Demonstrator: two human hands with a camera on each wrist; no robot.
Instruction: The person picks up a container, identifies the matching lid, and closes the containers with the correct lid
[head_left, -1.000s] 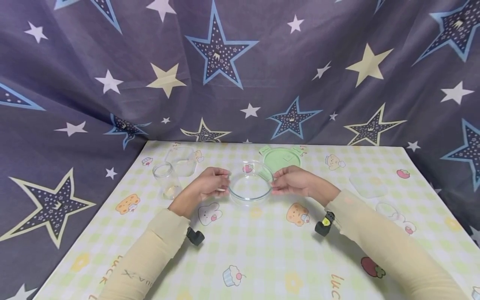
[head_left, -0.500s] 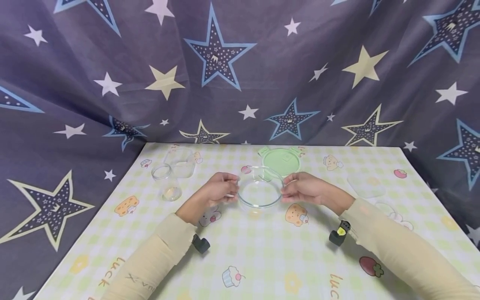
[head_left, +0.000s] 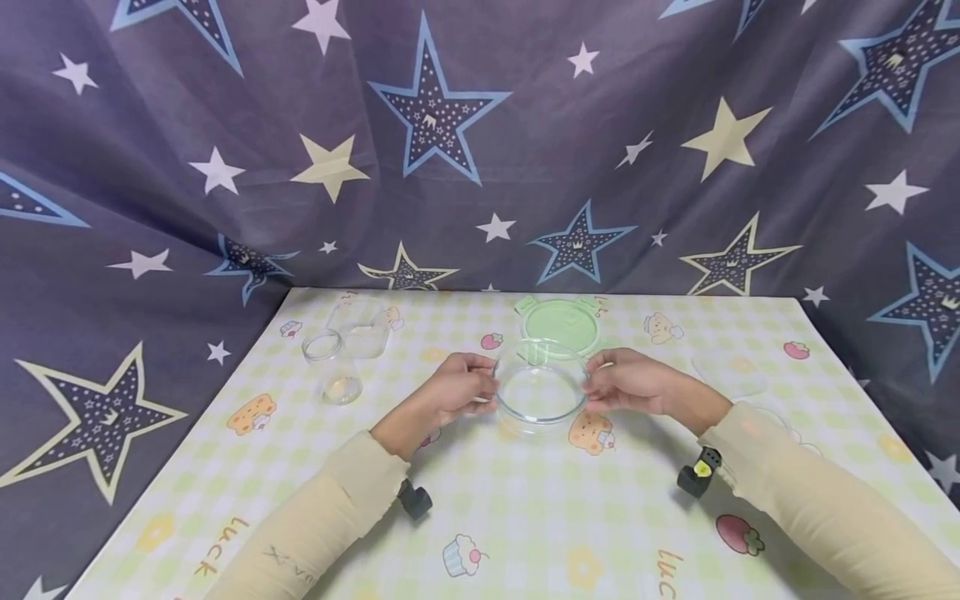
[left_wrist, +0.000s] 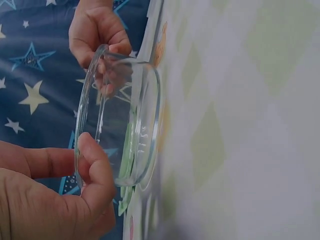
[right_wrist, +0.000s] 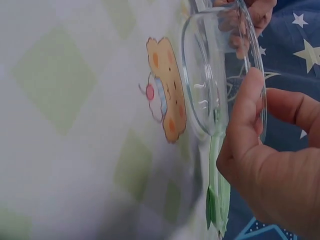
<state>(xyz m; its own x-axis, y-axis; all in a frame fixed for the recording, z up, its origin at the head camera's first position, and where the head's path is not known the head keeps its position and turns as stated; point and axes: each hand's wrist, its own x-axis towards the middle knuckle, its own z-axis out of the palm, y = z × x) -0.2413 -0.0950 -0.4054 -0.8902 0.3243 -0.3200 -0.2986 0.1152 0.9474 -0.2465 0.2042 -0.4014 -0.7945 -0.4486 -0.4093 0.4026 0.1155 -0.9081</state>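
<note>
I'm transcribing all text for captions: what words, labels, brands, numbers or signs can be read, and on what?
"luck": tablecloth, near left.
"luc": tablecloth, near right, cut off by the frame.
"X": left sleeve; marks beside it unclear.
Glass bowl: faint marks, unreadable.
Tablecloth's far edge: lettering too small to read.

A cream fabric left sleeve (head_left: 311, 521) runs out of the head view at seven o'clock; the left wrist view crops the bare left hand (left_wrist: 55, 197) at eight o'clock.

Cream left sleeve (head_left: 330, 508), seven o'clock, dark markings (head_left: 275, 557), cream right sleeve (head_left: 817, 500), four o'clock, black wrist mounts (head_left: 416, 501), right one yellow-marked
</note>
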